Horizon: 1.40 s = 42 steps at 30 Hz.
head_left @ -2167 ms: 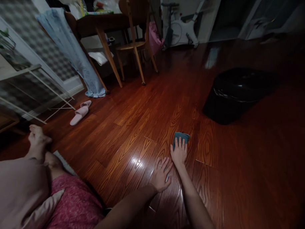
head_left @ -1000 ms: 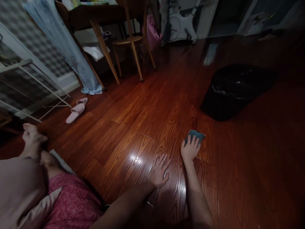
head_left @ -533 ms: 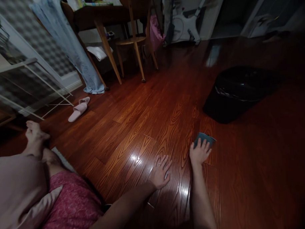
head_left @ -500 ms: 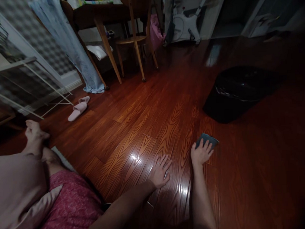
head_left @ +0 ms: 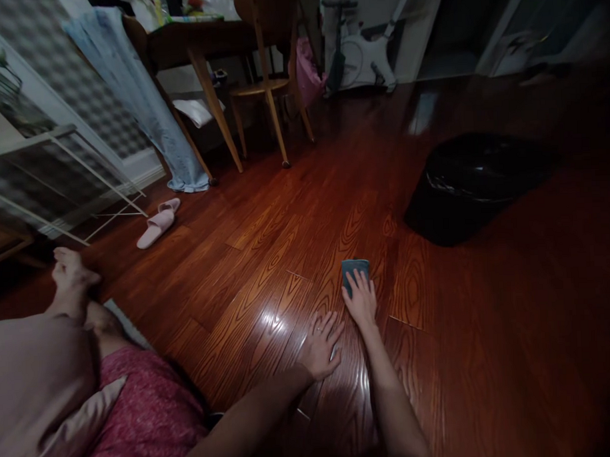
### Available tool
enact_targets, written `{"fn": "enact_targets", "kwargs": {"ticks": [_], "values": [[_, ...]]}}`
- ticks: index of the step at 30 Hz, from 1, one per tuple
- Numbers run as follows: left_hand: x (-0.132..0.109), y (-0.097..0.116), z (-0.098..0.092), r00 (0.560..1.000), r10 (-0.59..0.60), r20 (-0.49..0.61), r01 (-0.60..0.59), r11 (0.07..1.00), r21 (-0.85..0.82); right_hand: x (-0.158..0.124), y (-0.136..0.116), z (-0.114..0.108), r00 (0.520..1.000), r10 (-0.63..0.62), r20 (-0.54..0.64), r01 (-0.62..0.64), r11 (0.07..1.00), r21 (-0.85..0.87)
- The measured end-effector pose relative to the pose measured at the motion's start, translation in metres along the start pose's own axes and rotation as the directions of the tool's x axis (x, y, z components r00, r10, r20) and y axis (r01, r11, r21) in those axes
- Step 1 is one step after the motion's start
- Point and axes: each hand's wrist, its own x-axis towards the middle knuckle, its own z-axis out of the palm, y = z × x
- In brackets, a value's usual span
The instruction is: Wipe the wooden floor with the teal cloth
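Note:
My right hand [head_left: 360, 298] lies flat on a folded blue-green cloth [head_left: 355, 267], fingers stretched out over it. The cloth rests on the glossy red-brown wooden floor [head_left: 266, 256], and its lower part is hidden under the hand. To the left and a bit nearer, my left hand [head_left: 321, 346] is spread open with its palm down on the floor. It wears a ring and holds nothing. The two hands are close together but apart.
A black trash bin [head_left: 449, 210] with a bag liner stands ahead right. A wooden chair [head_left: 267, 90], a table with jeans [head_left: 145, 101] hanging beside it, and an exercise bike [head_left: 362, 60] stand farther off. Pink slippers [head_left: 157, 227] lie left, near a bare foot [head_left: 71, 270].
My right hand has slid the cloth leftward across the floor, away from the bin and toward my left hand. My left hand has stayed in place.

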Motion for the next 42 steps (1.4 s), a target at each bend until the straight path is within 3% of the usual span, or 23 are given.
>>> {"fn": "enact_targets", "kwargs": {"ticks": [3,6,8,10,12,14,18,21,24,26,29,32,35,38,42], "values": [[0.000,0.002,-0.002,1.000,0.000,-0.004,0.000,1.000,0.005,-0.005,0.052,-0.014,0.952,0.270,-0.142,-0.279,0.959,-0.045],[0.001,0.004,-0.005,1.000,-0.008,-0.018,0.008,1.000,0.023,-0.019,0.106,-0.033,0.787,0.520,-0.333,-0.559,0.829,-0.028],[0.001,0.005,-0.005,1.000,-0.021,-0.021,0.022,0.999,0.029,-0.027,0.128,-0.042,0.673,0.601,-0.432,-0.662,0.750,0.012],[0.001,0.006,-0.005,0.999,-0.031,-0.019,0.032,0.999,0.028,-0.031,0.133,-0.047,0.626,0.626,-0.466,-0.698,0.715,0.024],[0.001,0.006,-0.005,0.999,-0.031,-0.016,0.032,0.999,0.030,-0.029,0.125,-0.044,0.656,0.612,-0.442,-0.683,0.731,-0.001],[0.000,0.005,-0.005,1.000,-0.025,-0.014,0.026,0.999,0.033,-0.022,0.108,-0.037,0.739,0.561,-0.374,-0.616,0.787,-0.036],[0.000,0.004,-0.005,1.000,-0.008,-0.008,0.008,0.999,0.031,-0.006,0.066,-0.018,0.921,0.350,-0.172,-0.366,0.927,-0.076],[-0.001,0.003,-0.005,1.000,-0.009,-0.005,0.009,1.000,0.009,-0.001,0.035,-0.006,0.988,0.141,-0.055,-0.144,0.988,-0.048],[-0.001,0.003,-0.003,1.000,-0.007,-0.005,0.007,1.000,-0.013,0.000,0.018,0.000,1.000,-0.014,0.003,0.014,1.000,-0.009],[0.000,0.002,-0.003,1.000,-0.005,-0.010,0.005,1.000,-0.019,0.000,0.019,0.000,1.000,-0.021,-0.004,0.021,1.000,0.001],[0.000,0.001,-0.002,1.000,-0.002,-0.019,0.002,1.000,-0.017,-0.002,0.041,-0.005,0.985,0.143,-0.095,-0.145,0.989,-0.017],[0.000,0.002,-0.001,1.000,-0.006,-0.019,0.006,1.000,-0.015,-0.007,0.074,-0.013,0.896,0.378,-0.234,-0.397,0.917,-0.038],[0.000,0.003,-0.001,1.000,-0.020,-0.019,0.020,1.000,-0.007,-0.011,0.091,-0.020,0.829,0.470,-0.302,-0.505,0.862,-0.045],[0.000,0.004,-0.001,0.999,-0.030,-0.027,0.030,0.999,0.010,-0.008,0.077,-0.019,0.877,0.416,-0.241,-0.442,0.895,-0.066],[0.000,0.004,-0.003,1.000,-0.013,-0.017,0.013,1.000,0.023,-0.002,0.025,-0.008,0.984,0.163,-0.072,-0.166,0.985,-0.037]]}}
